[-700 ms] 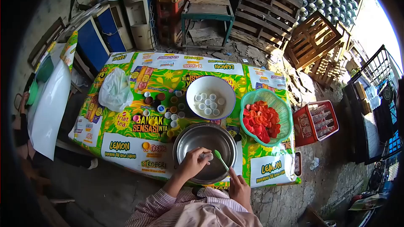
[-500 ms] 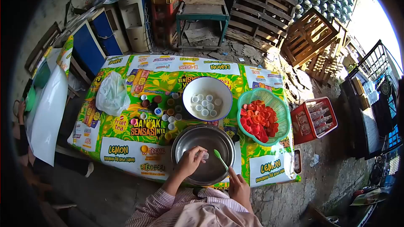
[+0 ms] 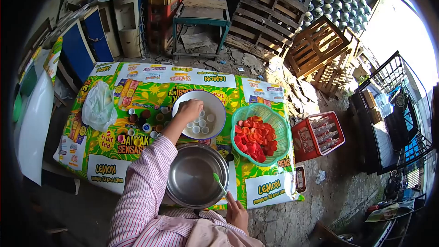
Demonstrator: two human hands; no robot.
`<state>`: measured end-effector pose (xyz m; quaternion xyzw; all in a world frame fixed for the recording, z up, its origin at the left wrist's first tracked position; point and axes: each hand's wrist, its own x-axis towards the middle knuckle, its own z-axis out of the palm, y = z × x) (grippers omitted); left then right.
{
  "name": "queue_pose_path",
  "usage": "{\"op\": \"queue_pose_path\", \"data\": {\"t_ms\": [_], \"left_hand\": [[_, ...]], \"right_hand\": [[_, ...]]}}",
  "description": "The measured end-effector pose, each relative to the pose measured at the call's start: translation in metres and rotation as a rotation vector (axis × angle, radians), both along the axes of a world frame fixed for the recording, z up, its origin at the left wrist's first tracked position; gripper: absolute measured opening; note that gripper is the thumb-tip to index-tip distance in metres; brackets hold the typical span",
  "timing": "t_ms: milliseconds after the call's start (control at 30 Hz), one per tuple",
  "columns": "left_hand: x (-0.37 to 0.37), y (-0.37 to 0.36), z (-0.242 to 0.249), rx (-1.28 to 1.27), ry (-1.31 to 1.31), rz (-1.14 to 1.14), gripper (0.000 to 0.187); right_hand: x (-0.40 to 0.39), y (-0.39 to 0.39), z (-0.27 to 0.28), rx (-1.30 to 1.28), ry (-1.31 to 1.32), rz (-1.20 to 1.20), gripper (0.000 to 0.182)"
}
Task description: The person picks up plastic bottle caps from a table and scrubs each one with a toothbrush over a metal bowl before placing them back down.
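My left hand (image 3: pixel 190 110) is over the left side of a white enamel bowl (image 3: pixel 220 120), fingers bunched; what they hold, if anything, is hidden. Several whitish translucent bottle caps (image 3: pixel 196 129) lie in that bowl. Just in front of me stands a steel bowl (image 3: pixel 194 176) with a bare, shiny inside. At its right rim my right hand (image 3: pixel 236 213) grips a toothbrush (image 3: pixel 220 184), its green head pointing up and left over the steel bowl.
A green plastic basket (image 3: pixel 284 148) of red caps (image 3: pixel 254 139) stands to the right. Mixed caps (image 3: pixel 146 127) and a white plastic bag (image 3: pixel 99 107) lie on the left. Beyond the table's right edge, a red crate (image 3: pixel 299 144) sits on the floor.
My left hand has moved from above the steel bowl, where it held a whitish cap, forward to the white bowl. My right hand still holds the toothbrush. The view has shifted.
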<state>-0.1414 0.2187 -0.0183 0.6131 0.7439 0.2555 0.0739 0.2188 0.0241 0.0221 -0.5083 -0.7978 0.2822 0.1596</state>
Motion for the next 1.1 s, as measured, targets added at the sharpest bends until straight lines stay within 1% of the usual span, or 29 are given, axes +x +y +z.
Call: {"op": "queue_pose_path", "data": {"t_ms": [33,67,133,167,200,267,300,333,400,467,500,533,600,667,700,733,767,800,833,900,1000,1067,1100], "left_hand": [[-0.005,0.014,0.002,-0.304,0.019,-0.018,0.021],[-0.009,0.02,-0.012,-0.295,0.019,-0.022,0.021],[-0.007,0.017,-0.014,-0.195,0.249,-0.05,0.036],[-0.01,0.019,-0.013,-0.404,0.093,-0.11,0.046],[-0.009,0.009,-0.001,-0.404,0.092,-0.11,0.046],[-0.009,-0.013,0.004,-0.091,-0.091,-0.105,0.042],[-0.023,-0.018,-0.022,0.202,-0.086,-0.125,0.038],[-0.026,-0.04,-0.002,0.253,-0.117,-0.078,0.033],[-0.039,-0.088,0.031,0.233,-0.32,0.086,0.029],[-0.064,-0.137,0.033,0.327,-0.243,0.158,0.027],[-0.071,-0.163,0.037,0.295,-0.27,0.226,0.027],[-0.078,-0.188,0.036,0.256,-0.271,0.276,0.026],[-0.092,-0.235,0.021,0.107,-0.361,0.367,0.026],[-0.09,-0.271,0.011,0.043,-0.327,0.438,0.025],[-0.089,-0.285,-0.001,0.085,-0.239,0.474,0.025],[-0.092,-0.294,-0.014,0.142,-0.297,0.488,0.026],[-0.092,-0.303,-0.029,0.17,-0.234,0.516,0.025],[-0.088,-0.309,-0.033,0.191,-0.173,0.541,0.025],[-0.086,-0.312,-0.038,0.164,-0.216,0.569,0.024],[-0.082,-0.311,-0.048,0.166,-0.116,0.57,0.025],[-0.079,-0.294,-0.058,0.19,-0.067,0.567,0.022],[-0.076,-0.276,-0.055,0.215,0.103,0.598,0.021],[-0.08,-0.265,-0.055,0.185,0.019,0.673,0.024]], "right_hand": [[0.0,-0.001,-0.002,0.011,0.005,-0.005,0.041],[0.0,-0.002,-0.004,0.019,0.016,-0.006,0.041],[0.001,-0.001,-0.004,0.022,-0.008,0.023,0.049],[0.0,0.0,-0.004,0.023,-0.007,0.021,0.049],[0.0,0.001,-0.005,0.023,-0.024,0.03,0.049],[0.0,0.001,-0.006,0.012,-0.043,0.049,0.048],[-0.002,0.003,-0.004,0.017,-0.033,0.056,0.047],[-0.003,0.005,-0.004,0.02,-0.021,0.069,0.047],[-0.005,0.01,-0.003,0.021,-0.011,0.106,0.045],[-0.005,0.015,-0.01,0.033,0.049,0.136,0.044],[-0.006,0.018,-0.013,0.03,0.05,0.143,0.043],[-0.007,0.021,-0.014,0.031,0.052,0.15,0.043],[-0.013,0.026,-0.011,0.025,0.07,0.156,0.042],[-0.018,0.03,-0.006,0.039,0.128,0.198,0.043],[-0.021,0.032,-0.005,0.064,0.106,0.225,0.043],[-0.023,0.033,-0.002,0.047,0.07,0.234,0.043],[-0.026,0.034,0.002,0.054,0.048,0.251,0.044],[-0.028,0.034,0.003,0.057,0.025,0.265,0.044],[-0.031,0.033,0.003,0.051,0.025,0.271,0.044],[-0.033,0.029,0.003,0.082,0.065,0.311,0.045],[-0.035,0.021,0.002,0.056,0.06,0.313,0.046],[-0.033,0.014,0.005,0.056,0.059,0.301,0.046],[-0.032,0.012,0.005,0.053,0.06,0.292,0.046]]}}
